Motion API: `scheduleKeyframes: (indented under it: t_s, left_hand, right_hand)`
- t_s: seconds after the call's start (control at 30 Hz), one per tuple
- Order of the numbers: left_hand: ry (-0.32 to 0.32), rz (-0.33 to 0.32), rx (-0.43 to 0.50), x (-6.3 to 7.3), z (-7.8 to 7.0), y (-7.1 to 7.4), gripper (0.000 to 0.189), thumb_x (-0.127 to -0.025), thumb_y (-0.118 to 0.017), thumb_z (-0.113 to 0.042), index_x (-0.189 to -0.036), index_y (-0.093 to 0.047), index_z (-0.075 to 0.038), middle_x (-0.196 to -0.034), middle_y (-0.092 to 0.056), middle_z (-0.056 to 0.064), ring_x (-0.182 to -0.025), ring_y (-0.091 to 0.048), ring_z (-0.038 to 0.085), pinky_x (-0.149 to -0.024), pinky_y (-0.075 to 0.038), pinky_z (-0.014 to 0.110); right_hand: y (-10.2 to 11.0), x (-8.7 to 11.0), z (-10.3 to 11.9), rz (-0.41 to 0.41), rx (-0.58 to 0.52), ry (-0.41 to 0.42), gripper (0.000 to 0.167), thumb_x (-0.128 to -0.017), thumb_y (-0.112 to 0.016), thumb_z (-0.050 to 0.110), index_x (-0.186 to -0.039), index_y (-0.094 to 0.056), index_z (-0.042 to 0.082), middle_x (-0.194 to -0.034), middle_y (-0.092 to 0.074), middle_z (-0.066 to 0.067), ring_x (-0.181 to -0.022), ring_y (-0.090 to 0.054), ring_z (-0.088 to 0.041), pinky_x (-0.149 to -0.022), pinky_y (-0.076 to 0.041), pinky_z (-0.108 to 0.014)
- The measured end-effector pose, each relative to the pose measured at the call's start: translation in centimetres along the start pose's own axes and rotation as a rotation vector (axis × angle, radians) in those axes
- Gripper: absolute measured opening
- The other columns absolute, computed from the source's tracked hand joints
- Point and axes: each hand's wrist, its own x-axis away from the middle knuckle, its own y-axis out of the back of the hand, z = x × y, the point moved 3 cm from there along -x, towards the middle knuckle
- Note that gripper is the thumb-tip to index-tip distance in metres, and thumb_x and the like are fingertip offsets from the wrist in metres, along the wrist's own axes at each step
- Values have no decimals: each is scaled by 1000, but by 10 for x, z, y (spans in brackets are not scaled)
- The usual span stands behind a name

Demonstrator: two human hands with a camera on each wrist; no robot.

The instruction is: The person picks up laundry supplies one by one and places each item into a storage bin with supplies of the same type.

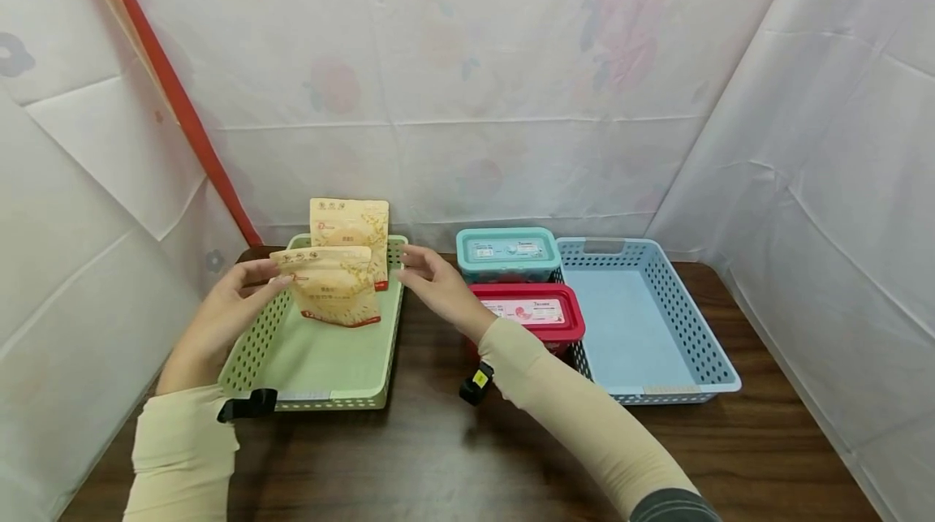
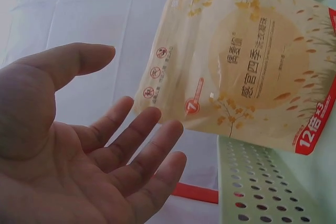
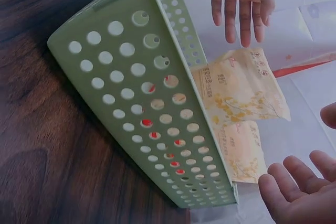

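Observation:
Two beige stand-up pouches with yellow flower prints stand in the green perforated basket (image 1: 321, 372), one in front of the other. The front pouch (image 1: 332, 295) leans, and its printed face fills much of the left wrist view. Behind it the back pouch (image 1: 351, 217) rises above the basket's far rim. My left hand (image 1: 230, 307) is beside the front pouch's upper left corner, palm visible and fingers spread in the left wrist view. My right hand (image 1: 441, 286) hovers by the basket's right rim, its fingers relaxed and holding nothing, as the right wrist view shows.
Right of the green basket stand a teal lidded box (image 1: 507, 250) and, before it, a red lidded box (image 1: 526, 311), under my right forearm's far side. A light blue basket (image 1: 628, 327) adjoins them on the brown wooden table (image 1: 431, 457). White curtains surround the table.

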Motion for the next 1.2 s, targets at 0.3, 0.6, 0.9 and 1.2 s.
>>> scheduleKeyframes:
  t_s: [0.3,0.6,0.9,1.2]
  left_hand:
    - [-58,21,-17,3,-13,-11,65,-103,-56,-42,-150,-36,-1,-147,-39,20,-115,-47,13,-81,-43,20]
    - [-101,81,3,2,-24,-31,60,-104,-56,-36,-150,-38,-2,-147,-40,21,-121,-48,32,-87,-45,33]
    - [-124,114,38,7,-38,-45,59,-103,-59,-37,-147,-42,-1,-148,-40,17,-127,-47,35,-90,-48,32]
    - [-165,147,95,6,-41,-60,51,-103,-60,-24,-145,-44,1,-144,-45,21,-124,-49,36,-83,-50,25]
  right_hand:
    - [19,13,3,-6,43,4,51,-103,-59,27,-151,-45,15,-142,-54,-7,-127,-53,-21,-103,-47,-39]
    - [38,31,1,34,61,6,51,-103,-60,31,-150,-45,22,-141,-53,-3,-128,-52,-20,-105,-45,-41]
    - [57,43,-5,35,100,-6,52,-103,-60,30,-151,-43,19,-142,-52,-8,-131,-50,-21,-107,-43,-43]
    - [71,58,-4,16,176,-52,54,-102,-61,33,-151,-44,22,-140,-54,0,-127,-52,-18,-105,-46,-42]
